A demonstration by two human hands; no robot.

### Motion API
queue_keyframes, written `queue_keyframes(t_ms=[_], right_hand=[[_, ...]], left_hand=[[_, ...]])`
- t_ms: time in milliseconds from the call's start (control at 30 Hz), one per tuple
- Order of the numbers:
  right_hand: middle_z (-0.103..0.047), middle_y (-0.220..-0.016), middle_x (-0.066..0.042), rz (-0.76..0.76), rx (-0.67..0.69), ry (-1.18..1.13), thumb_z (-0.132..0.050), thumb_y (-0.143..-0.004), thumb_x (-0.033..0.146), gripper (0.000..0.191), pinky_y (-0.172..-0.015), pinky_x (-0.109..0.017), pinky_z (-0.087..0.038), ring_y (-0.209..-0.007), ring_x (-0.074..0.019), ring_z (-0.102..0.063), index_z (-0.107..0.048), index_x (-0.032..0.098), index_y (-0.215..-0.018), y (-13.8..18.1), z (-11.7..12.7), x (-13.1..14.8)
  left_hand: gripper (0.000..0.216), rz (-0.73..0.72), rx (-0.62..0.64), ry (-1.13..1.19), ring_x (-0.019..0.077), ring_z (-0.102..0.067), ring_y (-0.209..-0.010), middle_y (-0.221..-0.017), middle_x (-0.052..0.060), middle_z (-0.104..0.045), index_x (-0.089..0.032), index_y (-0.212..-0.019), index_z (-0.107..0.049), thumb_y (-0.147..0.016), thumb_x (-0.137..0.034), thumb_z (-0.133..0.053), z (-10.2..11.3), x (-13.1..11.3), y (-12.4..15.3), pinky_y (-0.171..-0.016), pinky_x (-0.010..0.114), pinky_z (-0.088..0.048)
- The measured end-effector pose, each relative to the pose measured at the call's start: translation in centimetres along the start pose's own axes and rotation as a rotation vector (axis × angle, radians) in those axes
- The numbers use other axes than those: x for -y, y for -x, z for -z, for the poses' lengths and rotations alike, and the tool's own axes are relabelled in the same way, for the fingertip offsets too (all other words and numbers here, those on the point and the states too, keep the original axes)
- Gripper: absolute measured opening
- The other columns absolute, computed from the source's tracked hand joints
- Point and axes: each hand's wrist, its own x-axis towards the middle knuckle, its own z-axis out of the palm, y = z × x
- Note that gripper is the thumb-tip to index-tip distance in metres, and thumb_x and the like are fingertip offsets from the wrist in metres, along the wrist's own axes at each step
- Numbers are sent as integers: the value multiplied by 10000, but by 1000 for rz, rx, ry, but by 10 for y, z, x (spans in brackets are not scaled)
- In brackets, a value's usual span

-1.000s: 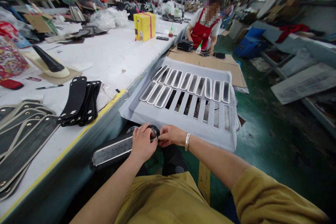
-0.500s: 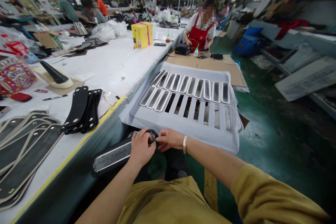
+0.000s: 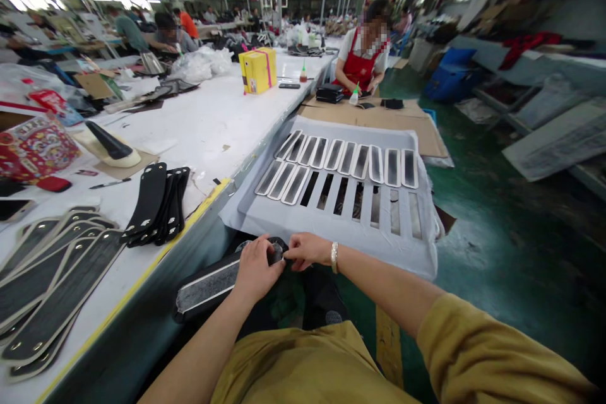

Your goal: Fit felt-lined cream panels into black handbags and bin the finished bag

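Observation:
A long black piece with a grey strip edged in white [image 3: 208, 288] lies slanted in front of me, below the table edge. My left hand [image 3: 255, 264] is closed over its upper part, fingers curled towards the rounded far end. At that end my right hand [image 3: 305, 251], with a bracelet on the wrist, has thumb and fingers pinched together by the piece's edge. What the pinch holds is too small to make out. Just beyond both hands stands a cloth-covered frame with slots [image 3: 265, 218], bearing rows of white-edged dark strips [image 3: 348, 158].
On the white table [image 3: 199, 113] at left are a stack of black straps with snaps [image 3: 148, 199], larger white-edged panels [image 3: 66, 293], a pen, and a yellow box [image 3: 258, 71]. A co-worker in a red apron [image 3: 358, 66] works behind a cardboard sheet [image 3: 326, 112].
The view has shifted slightly, so the scene sits a little lower and to the right. Both hands stay at the piece's far end, with only small finger movement.

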Motion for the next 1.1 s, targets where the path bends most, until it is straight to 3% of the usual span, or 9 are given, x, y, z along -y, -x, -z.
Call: queue_keyframes(t_ms=[133,233,367,567,767,933,1100], right_hand=[[-620,-837,-6,180,-206,-98,-690,-702,237,205,-600,-181,-476,-750,-107,-578,-562,172,-848,-12,2,-2],[-625,-821,3,168,-154,-179,-645,-721,196,188,-584,-166,-442,-723,-93,-560,-626,174,-907,-22,-6,-5],[-625,-746,9,110,-112,-238,-618,-728,210,190,-568,-168,-437,-667,-89,-556,-660,176,-911,-25,-13,-6],[-647,-728,9,72,-74,-376,-596,-674,131,260,-585,-185,-448,-655,-95,-563,-688,176,-914,-27,-15,-1],[-677,-788,2,93,32,-488,-664,-637,190,297,-686,-236,-463,-710,-114,-585,-696,174,-932,-29,-13,-4],[-676,-775,10,95,30,-472,-664,-598,210,331,-652,-240,-439,-675,-116,-569,-704,180,-925,-27,-14,1],[-651,-652,14,44,-90,-363,-567,-595,135,302,-510,-206,-370,-582,-105,-518,-721,165,-853,-32,-18,9]], left_hand=[[401,-44,-39,2,277,-554,-1035,-1125,119,-591,-178,-1081,-480,-722,-302,-608,-2,7,3,-920,458,-413],[490,-80,-61,-3,289,-527,-1106,-1180,132,-574,-172,-1184,-432,-746,-316,-598,-5,10,5,-976,478,-373],[492,-69,-69,-39,288,-490,-1183,-1237,139,-557,-168,-1203,-431,-757,-310,-581,-8,9,6,-1046,500,-294],[518,-51,-46,-77,292,-455,-1227,-1293,160,-528,-138,-1232,-428,-776,-345,-561,-9,9,5,-1055,500,-282],[507,-62,-77,-68,287,-450,-1231,-1297,152,-529,-140,-1244,-423,-793,-333,-549,-11,12,6,-1063,500,-264],[504,-73,-86,-53,285,-444,-1234,-1303,159,-521,-123,-1242,-431,-797,-331,-541,-11,13,7,-1070,496,-254],[512,-65,-58,-14,293,-431,-1239,-1311,164,-511,-113,-1241,-431,-795,-340,-540,-11,13,5,-1070,506,-244]])
